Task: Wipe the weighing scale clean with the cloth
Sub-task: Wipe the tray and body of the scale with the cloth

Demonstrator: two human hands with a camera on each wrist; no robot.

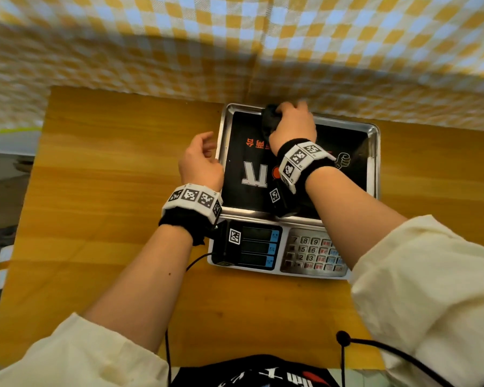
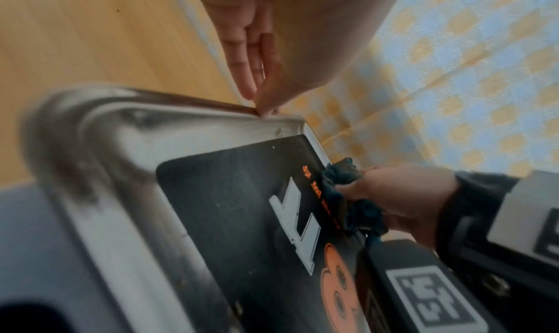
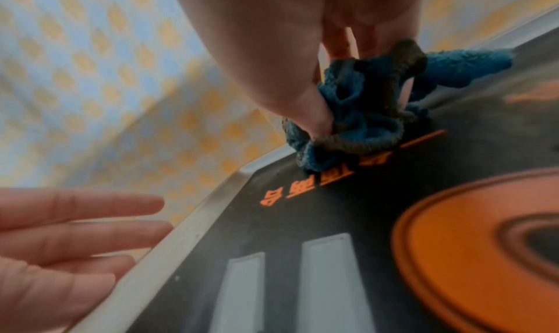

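- Weighing scale (image 1: 296, 191) sits on the wooden table (image 1: 109, 191), right of centre from where I look down, with its back edge close to the checked cloth backdrop (image 1: 235, 37).
- Its keypad and display end points toward me, and the steel pan (image 1: 376, 152) lies at the far end; the long axis runs from me toward the backdrop.
- My right hand (image 1: 292, 127) is bunched around the dark blue cloth (image 3: 363, 113), thumb and fingers pinching it, and presses it onto the black printed mat near the pan's far left corner.
- From that hand, nearly all the unwiped pan lies toward me and to the right, so I judge the next stroke should pull back along the long axis or sweep right along the far rim.
- My left hand (image 1: 200, 160) is spread and relaxed, holding nothing, just beside the pan's left rim; the left wrist view shows a fingertip at the rim.
- The right hand is nearer the work; the left is placed to steady the scale.
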